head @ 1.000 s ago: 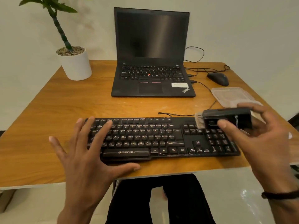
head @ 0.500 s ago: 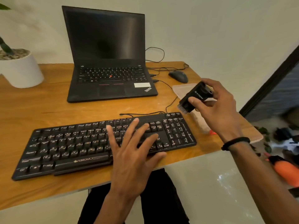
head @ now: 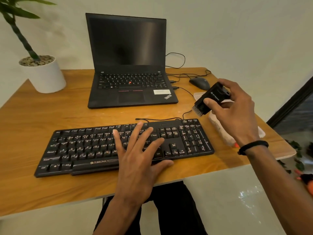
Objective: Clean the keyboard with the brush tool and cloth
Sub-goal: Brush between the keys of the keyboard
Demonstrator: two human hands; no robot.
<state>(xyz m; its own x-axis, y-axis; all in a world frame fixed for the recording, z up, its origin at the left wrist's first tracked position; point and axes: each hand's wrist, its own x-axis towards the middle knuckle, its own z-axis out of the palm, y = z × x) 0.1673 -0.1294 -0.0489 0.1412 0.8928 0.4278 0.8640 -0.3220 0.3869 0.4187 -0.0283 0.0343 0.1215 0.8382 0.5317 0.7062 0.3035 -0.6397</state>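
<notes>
A black Zebronics keyboard (head: 84,148) lies across the front of the wooden desk (head: 33,119). My left hand (head: 137,158) rests flat on its right-middle keys, fingers spread, thumb at the front edge. My right hand (head: 235,114) holds a black brush tool (head: 209,99) in the air above the keyboard's back right corner, short bristles pointing down and left. Under that hand lies a pale cloth or packet (head: 220,129), partly hidden by my wrist.
An open black laptop (head: 128,65) stands behind the keyboard, with cables and a black mouse (head: 199,83) to its right. A potted plant in a white pot (head: 45,77) sits at the back left. The desk's right edge drops to a floor with clutter (head: 303,177).
My left hand slid from the keyboard's left end to its right-middle. My right hand lifted the brush tool off the number pad and tilted it. The camera swung.
</notes>
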